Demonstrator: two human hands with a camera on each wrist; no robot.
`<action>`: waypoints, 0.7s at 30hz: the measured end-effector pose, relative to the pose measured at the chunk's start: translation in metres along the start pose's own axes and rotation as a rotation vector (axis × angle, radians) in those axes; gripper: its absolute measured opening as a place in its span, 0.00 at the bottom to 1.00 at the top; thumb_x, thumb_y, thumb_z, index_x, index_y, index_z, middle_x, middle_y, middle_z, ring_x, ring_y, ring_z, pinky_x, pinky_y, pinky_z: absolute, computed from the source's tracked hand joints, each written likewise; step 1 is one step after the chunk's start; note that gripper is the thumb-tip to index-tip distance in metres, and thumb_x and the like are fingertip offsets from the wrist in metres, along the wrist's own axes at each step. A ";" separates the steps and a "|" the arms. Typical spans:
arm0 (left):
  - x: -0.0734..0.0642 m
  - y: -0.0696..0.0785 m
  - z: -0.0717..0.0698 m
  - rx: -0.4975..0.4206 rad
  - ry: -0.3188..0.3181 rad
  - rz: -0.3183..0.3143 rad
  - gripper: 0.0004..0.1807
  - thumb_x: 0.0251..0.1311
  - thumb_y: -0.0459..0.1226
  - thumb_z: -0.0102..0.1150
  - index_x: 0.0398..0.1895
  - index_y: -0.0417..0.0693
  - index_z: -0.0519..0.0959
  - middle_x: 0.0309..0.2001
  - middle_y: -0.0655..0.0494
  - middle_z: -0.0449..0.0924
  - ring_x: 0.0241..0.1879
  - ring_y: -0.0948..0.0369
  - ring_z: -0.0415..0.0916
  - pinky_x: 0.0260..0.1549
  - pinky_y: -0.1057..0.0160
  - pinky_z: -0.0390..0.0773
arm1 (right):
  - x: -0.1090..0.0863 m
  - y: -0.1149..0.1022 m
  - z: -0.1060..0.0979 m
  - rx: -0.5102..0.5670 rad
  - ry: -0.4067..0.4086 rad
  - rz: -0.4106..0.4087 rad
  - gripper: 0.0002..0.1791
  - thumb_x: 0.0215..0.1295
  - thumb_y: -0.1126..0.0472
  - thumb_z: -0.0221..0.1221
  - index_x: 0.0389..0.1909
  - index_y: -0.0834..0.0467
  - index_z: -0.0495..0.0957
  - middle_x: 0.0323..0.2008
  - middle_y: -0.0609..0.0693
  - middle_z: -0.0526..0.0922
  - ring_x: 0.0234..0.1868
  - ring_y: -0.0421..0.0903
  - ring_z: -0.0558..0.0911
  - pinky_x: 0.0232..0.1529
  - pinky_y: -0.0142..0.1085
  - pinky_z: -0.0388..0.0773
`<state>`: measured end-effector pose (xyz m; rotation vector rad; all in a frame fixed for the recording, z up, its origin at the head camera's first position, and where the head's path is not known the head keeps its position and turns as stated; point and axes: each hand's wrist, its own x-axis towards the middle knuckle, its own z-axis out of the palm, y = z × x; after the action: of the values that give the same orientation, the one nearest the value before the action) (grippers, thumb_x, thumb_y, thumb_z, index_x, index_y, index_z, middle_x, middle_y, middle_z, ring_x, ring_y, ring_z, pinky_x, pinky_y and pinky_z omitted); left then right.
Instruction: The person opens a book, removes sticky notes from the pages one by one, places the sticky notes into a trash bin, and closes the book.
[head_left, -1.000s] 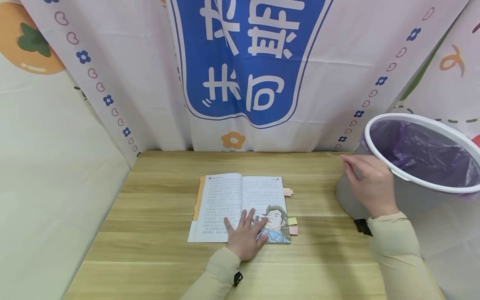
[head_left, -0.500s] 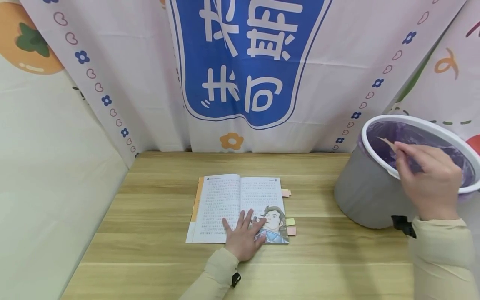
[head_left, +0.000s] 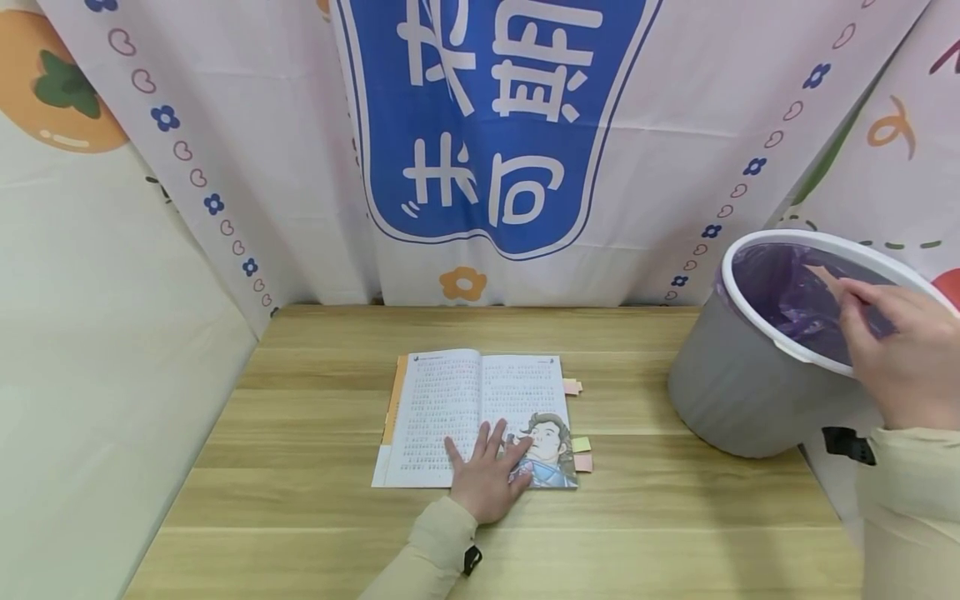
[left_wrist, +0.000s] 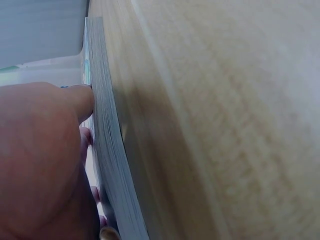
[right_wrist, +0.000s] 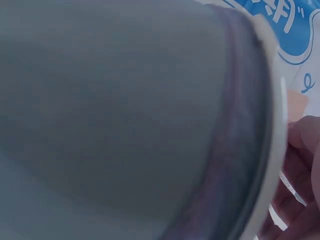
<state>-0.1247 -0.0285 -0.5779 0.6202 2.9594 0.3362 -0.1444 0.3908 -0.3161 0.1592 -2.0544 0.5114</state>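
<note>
An open book [head_left: 442,408] lies on the table, with printed text and a drawn face on its right page. Across the lower part of its pages rests my left hand [head_left: 487,483], fingers spread. The left wrist view shows the book's page edges [left_wrist: 112,135] beside that hand. Over the mouth of a grey trash bin [head_left: 750,379], my right hand [head_left: 911,350] pinches a small peach-coloured paper slip, likely a sticky note [head_left: 823,279]. In the right wrist view the bin's wall fills most of the picture, and the sticky note [right_wrist: 297,106] shows past the rim.
Small pink and yellow sticky tabs [head_left: 582,454] stick out from the book's right edge. The bin has a white rim and a purple liner [head_left: 787,300]. A printed cloth [head_left: 675,125] hangs behind the wooden table [head_left: 300,517].
My right hand has moved right, from beside the bin to above its opening, carrying the sticky note. My left hand has stayed on the book.
</note>
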 end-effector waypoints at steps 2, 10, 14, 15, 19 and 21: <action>0.000 0.000 0.000 0.002 0.001 0.000 0.30 0.72 0.64 0.33 0.75 0.76 0.58 0.79 0.51 0.44 0.77 0.46 0.39 0.56 0.18 0.31 | 0.000 0.006 0.000 -0.011 -0.027 0.023 0.12 0.65 0.66 0.59 0.44 0.68 0.85 0.40 0.69 0.84 0.46 0.08 0.64 0.53 0.13 0.60; 0.001 0.000 0.001 0.012 0.008 0.003 0.30 0.71 0.64 0.34 0.75 0.76 0.59 0.79 0.51 0.45 0.76 0.46 0.40 0.56 0.18 0.32 | 0.001 0.024 0.000 -0.065 -0.111 0.090 0.13 0.66 0.64 0.58 0.46 0.66 0.85 0.42 0.69 0.84 0.42 0.06 0.60 0.47 0.10 0.55; 0.000 0.000 0.000 0.005 0.008 0.001 0.30 0.71 0.64 0.34 0.75 0.76 0.59 0.79 0.51 0.45 0.76 0.46 0.40 0.56 0.18 0.32 | 0.001 0.031 0.002 -0.092 -0.138 0.116 0.13 0.65 0.64 0.58 0.45 0.65 0.86 0.40 0.69 0.84 0.38 0.05 0.58 0.39 0.12 0.53; 0.000 0.001 0.000 0.003 0.006 0.001 0.30 0.71 0.64 0.35 0.75 0.76 0.59 0.79 0.51 0.45 0.77 0.46 0.40 0.56 0.18 0.32 | 0.001 0.032 0.002 -0.104 -0.145 0.126 0.13 0.65 0.63 0.58 0.45 0.64 0.86 0.41 0.69 0.84 0.38 0.05 0.58 0.38 0.12 0.52; 0.001 0.002 -0.004 0.000 -0.014 -0.005 0.31 0.71 0.63 0.37 0.75 0.75 0.59 0.79 0.50 0.45 0.77 0.46 0.40 0.56 0.18 0.32 | 0.002 0.037 0.004 -0.140 -0.185 0.113 0.12 0.64 0.63 0.60 0.44 0.65 0.86 0.41 0.68 0.84 0.39 0.06 0.61 0.35 0.16 0.54; 0.000 0.004 -0.006 -0.002 -0.021 -0.005 0.31 0.71 0.63 0.38 0.75 0.74 0.59 0.79 0.49 0.46 0.76 0.45 0.41 0.56 0.18 0.33 | 0.002 0.038 0.005 -0.160 -0.222 0.097 0.12 0.62 0.64 0.61 0.42 0.67 0.86 0.39 0.69 0.84 0.42 0.20 0.77 0.33 0.24 0.61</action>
<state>-0.1244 -0.0262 -0.5709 0.6114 2.9396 0.3303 -0.1614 0.4235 -0.3272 0.0208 -2.3195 0.4000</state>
